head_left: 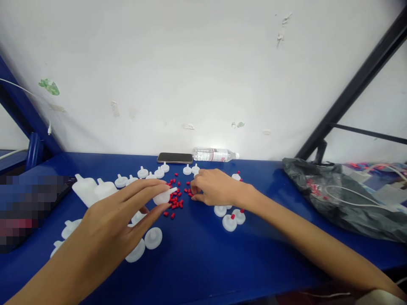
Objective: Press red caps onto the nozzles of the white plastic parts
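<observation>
Black plastic bag bears red pieces, left fingers pinch a white spouted disc, and right fingers curl, hold unclear.

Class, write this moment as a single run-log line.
left hand: holds white funnel-shaped piece | right hand: at red caps | behind: phone, bottle

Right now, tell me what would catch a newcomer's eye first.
The small red caps scattered mid-way across the blue table. Next, the left hand, holding a white funnel at their left edge, and the right hand, its fingertips at their right edge.
</observation>
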A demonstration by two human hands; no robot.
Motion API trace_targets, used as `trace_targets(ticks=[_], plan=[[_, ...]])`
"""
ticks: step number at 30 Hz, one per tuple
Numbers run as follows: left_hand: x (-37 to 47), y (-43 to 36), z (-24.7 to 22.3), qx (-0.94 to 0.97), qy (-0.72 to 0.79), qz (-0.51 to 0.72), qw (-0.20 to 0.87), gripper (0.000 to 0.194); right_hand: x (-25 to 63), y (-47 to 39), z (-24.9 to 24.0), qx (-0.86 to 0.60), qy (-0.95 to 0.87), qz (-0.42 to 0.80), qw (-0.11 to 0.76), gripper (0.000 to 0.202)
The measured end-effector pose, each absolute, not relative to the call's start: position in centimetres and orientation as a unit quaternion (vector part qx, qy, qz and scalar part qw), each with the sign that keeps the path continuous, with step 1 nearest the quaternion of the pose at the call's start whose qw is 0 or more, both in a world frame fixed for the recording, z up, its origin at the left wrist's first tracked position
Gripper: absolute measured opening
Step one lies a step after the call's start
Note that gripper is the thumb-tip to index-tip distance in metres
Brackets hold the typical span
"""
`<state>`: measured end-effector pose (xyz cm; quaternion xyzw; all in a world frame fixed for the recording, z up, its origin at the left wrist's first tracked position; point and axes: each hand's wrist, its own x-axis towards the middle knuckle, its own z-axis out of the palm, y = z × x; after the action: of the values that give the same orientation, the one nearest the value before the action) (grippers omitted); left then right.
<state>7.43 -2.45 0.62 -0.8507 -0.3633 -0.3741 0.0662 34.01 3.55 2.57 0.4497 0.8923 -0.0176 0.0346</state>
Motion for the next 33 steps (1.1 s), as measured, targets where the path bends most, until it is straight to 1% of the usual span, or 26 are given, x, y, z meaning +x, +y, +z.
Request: trace_targets(ticks=[6,10,14,17,20,26,28,33], plan=[[7.2,-2.5,0.3,-0.875,-0.336,-0.34,0.077,0.028,33.8,3.0,2.8,0.449,0.892,-0.006,0.054,0.016],[7.0,-2.3,-0.2,-0.868,-0.359,-0.331,0.089,0.029,33.9,2.9,3.0,0.446,0.891,0.018,0.077,0.02],[6.9,-2.2,-0.3,-0.86,-0.384,-0.331,0.061,0.031,33.7,2.7,2.8,0.45,0.889,0.034,0.082,0.025],[7.1,-2.2,-0.2,-0.854,-0.4,-0.33,0.035,0.032,33.7,2.8,2.7,0.435,0.896,0.045,0.083,0.022],[7.2,-2.1,-0.1,-0.851,-0.411,-0.325,0.019,0.034,34.0,3.1,3.2,0.403,0.914,0.013,0.054,0.019],[7.4,-1.7,-0.2,-0.844,-0.435,-0.314,0.026,0.04,34.6,2.4,5.6,0.338,0.93,-0.117,-0.079,0.017],[7.4,-1.8,-0.2,-0.846,-0.434,-0.309,0.035,0.039,34.4,1.9,6.0,0.323,0.931,-0.135,-0.099,0.018],[7.5,-1.9,0.0,-0.852,-0.429,-0.299,0.024,0.039,34.0,1.4,5.9,0.306,0.935,-0.138,-0.116,0.021]])
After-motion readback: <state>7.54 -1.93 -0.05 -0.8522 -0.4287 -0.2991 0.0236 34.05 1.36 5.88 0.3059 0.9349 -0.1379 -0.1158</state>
